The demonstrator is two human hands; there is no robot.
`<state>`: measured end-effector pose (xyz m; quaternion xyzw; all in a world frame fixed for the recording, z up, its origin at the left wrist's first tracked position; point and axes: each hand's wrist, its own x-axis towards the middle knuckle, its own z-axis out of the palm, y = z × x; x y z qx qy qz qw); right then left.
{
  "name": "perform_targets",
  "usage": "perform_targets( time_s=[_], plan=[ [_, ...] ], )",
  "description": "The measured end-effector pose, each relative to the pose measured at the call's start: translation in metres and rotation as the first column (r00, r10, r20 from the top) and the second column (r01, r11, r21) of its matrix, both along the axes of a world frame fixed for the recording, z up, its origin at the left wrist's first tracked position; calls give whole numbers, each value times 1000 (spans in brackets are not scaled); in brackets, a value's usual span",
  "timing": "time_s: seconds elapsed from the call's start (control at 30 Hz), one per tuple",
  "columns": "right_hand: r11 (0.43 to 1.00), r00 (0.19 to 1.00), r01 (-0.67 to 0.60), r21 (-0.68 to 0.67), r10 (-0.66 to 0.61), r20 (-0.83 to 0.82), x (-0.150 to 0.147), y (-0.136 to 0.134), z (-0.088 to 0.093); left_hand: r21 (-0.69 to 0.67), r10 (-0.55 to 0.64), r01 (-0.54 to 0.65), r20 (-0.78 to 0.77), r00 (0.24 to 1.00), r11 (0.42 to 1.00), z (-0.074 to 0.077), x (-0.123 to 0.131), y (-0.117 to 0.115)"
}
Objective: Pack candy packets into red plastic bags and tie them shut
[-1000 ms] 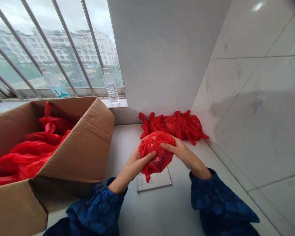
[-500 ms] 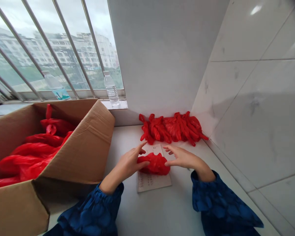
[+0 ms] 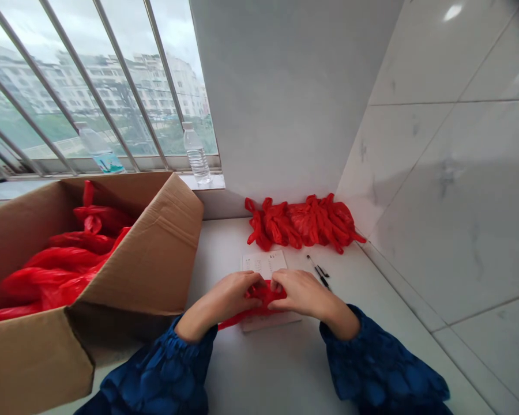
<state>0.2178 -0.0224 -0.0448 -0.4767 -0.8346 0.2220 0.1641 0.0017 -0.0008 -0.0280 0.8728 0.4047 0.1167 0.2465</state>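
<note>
A red plastic bag [image 3: 268,295] lies crumpled over a sheet of paper or thin booklet [image 3: 264,264] with print on it. My left hand [image 3: 237,293] grips the bag from the left with curled fingers. From the right, my right hand [image 3: 296,291] pinches it too, the two hands close together. A strip of red plastic trails out under my left wrist. My hands hide much of the bag. Beyond the paper, several red plastic bags [image 3: 303,223] lie in a row against the wall.
On the left stands an open cardboard box [image 3: 155,248] holding several red bags [image 3: 69,259]. A black pen [image 3: 318,270] lies right of the paper. Two plastic bottles stand at the barred window, one clear bottle [image 3: 196,154] and one labelled bottle [image 3: 101,151]. A tiled wall [image 3: 450,202] bounds the right side.
My hands have come together and closed on the red bag, which was bunched between my open fingers before. The pen, formerly behind my right hand, now shows.
</note>
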Motion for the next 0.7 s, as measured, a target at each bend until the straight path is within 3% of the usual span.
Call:
perform_targets(
  time_s=[0.13,0.27,0.43,0.7],
  plan=[
    [997,999,37,68,-38,14,-5,4,-1,-3,14,-14,25,1000,1000,-3,-1,6],
    [982,995,81,170,-71,-69,6,12,3,-16,77,-76,99,992,997,5,-1,8],
    [958,985,146,247,-119,-121,29,17,8,126,191,-198,60,980,972,14,-6,13],
    [953,957,277,127,-285,52,62,22,-2,405,531,-465,-64,845,787,20,-22,12]
  ],
)
